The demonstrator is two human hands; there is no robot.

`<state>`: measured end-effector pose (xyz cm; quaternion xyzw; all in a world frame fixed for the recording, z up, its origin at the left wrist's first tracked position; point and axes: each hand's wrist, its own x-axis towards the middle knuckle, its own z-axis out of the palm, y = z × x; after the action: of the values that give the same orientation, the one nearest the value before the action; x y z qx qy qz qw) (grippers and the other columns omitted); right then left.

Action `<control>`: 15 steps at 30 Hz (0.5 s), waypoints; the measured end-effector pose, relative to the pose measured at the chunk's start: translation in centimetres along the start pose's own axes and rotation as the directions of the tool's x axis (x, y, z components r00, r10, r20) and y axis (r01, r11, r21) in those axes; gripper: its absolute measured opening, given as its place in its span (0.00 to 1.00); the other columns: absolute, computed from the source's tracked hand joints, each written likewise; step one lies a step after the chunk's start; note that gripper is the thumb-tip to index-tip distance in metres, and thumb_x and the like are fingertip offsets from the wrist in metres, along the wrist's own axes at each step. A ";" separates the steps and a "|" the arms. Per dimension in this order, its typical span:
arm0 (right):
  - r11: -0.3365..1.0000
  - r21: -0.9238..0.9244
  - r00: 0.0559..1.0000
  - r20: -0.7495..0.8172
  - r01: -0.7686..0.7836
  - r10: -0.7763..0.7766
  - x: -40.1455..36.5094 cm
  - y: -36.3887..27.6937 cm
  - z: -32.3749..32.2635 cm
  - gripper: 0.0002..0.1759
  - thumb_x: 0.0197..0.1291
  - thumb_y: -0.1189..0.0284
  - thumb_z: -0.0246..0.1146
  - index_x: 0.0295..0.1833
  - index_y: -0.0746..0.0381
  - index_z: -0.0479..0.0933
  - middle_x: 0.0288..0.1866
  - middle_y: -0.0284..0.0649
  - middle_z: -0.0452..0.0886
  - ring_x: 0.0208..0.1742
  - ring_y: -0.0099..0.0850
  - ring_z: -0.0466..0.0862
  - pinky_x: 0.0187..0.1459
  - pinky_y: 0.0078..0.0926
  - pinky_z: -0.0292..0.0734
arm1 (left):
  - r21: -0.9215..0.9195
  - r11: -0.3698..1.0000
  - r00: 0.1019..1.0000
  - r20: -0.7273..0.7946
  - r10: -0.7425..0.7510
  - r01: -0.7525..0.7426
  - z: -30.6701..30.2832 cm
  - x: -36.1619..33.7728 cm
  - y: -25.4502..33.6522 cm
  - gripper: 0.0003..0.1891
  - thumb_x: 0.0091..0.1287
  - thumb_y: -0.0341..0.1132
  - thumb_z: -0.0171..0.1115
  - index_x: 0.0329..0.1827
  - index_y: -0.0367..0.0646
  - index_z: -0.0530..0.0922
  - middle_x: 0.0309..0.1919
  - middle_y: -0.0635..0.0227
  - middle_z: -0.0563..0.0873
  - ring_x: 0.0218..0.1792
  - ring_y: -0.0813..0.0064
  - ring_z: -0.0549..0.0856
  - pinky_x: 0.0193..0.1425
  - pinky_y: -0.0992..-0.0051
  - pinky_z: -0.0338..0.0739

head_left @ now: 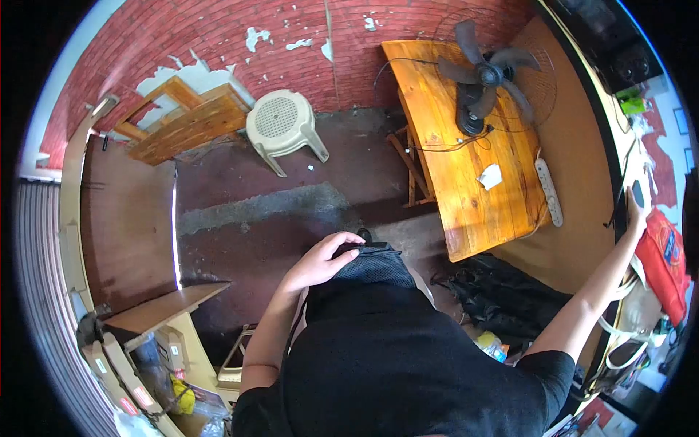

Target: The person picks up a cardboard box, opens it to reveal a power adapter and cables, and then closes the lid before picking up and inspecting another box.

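In front of my body, my left hand is closed at the top edge of a black mesh bag, fingers and thumb curled over dark material there. My right arm reaches far out to the right. At its end, my right hand is beside the shelf edge, closed around a small dark, flat object that looks like a phone. Its details are too small to make out. Just below that hand hangs a red pouch with a blue patch.
A wooden table bears a black fan and a white power strip. A white plastic stool stands by the brick wall. Black cloth lies beneath the table's near edge. Boxes fill the lower-left shelf.
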<state>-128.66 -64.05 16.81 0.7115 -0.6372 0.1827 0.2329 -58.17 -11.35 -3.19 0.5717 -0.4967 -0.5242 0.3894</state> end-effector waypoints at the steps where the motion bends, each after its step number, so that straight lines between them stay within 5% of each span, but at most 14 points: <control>1: 0.999 0.027 0.999 -0.017 0.033 -0.033 -0.5 -1.0 -0.8 0.29 0.59 0.61 0.72 0.65 0.57 0.78 0.62 0.41 0.83 0.64 0.33 0.81 0.64 0.31 0.74 | -0.003 1.000 1.000 -0.015 0.019 -0.020 0.1 0.0 -0.2 0.14 0.73 0.34 0.60 0.58 0.38 0.77 0.53 0.58 0.83 0.58 0.63 0.81 0.65 0.67 0.72; 2: 0.997 0.053 0.997 -0.035 0.065 -0.063 -1.0 -1.9 -1.3 0.29 0.60 0.61 0.71 0.66 0.57 0.78 0.62 0.41 0.83 0.64 0.33 0.81 0.64 0.32 0.74 | -0.004 1.000 0.999 -0.028 0.017 -0.017 0.2 0.0 -0.2 0.14 0.73 0.34 0.60 0.58 0.38 0.77 0.53 0.58 0.83 0.58 0.63 0.81 0.65 0.67 0.72; 4: 0.911 -0.171 0.922 0.035 -0.375 0.386 -2.1 -7.1 -3.8 0.30 0.58 0.56 0.69 0.65 0.53 0.78 0.60 0.42 0.84 0.61 0.38 0.83 0.62 0.35 0.76 | -0.002 0.999 0.998 -0.047 0.032 -0.032 0.3 0.1 -0.2 0.15 0.72 0.34 0.60 0.58 0.37 0.77 0.53 0.57 0.83 0.57 0.63 0.82 0.64 0.67 0.72; 6: 0.663 -0.328 0.695 0.026 -0.673 0.719 -4.8 -18.4 -10.2 0.33 0.56 0.45 0.67 0.65 0.48 0.79 0.61 0.41 0.83 0.60 0.41 0.83 0.60 0.40 0.76 | 0.005 1.000 0.998 -0.059 0.029 -0.029 0.3 0.2 0.3 0.14 0.72 0.34 0.60 0.57 0.37 0.77 0.52 0.57 0.83 0.57 0.63 0.82 0.64 0.67 0.73; 7: 0.751 -0.280 0.759 0.103 -0.598 0.643 -2.7 -9.5 -5.1 0.37 0.52 0.39 0.65 0.64 0.47 0.79 0.58 0.41 0.85 0.56 0.41 0.85 0.56 0.43 0.78 | 0.013 1.000 0.998 -0.062 0.029 -0.028 0.3 0.3 0.4 0.14 0.72 0.34 0.60 0.57 0.37 0.77 0.52 0.57 0.83 0.57 0.63 0.82 0.64 0.67 0.73; 15: 0.698 -0.328 0.726 0.049 -0.637 0.686 -2.7 -13.4 -6.7 0.36 0.58 0.40 0.60 0.64 0.53 0.79 0.57 0.44 0.85 0.59 0.42 0.84 0.60 0.42 0.76 | -0.006 0.999 0.997 -0.067 0.035 -0.036 0.4 0.5 0.5 0.14 0.72 0.34 0.60 0.57 0.37 0.77 0.52 0.58 0.83 0.56 0.63 0.82 0.63 0.68 0.73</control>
<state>-115.45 -56.97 19.54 0.4046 -0.8873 0.0990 0.1982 -58.67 -11.95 -2.90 0.5785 -0.4918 -0.4996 0.4170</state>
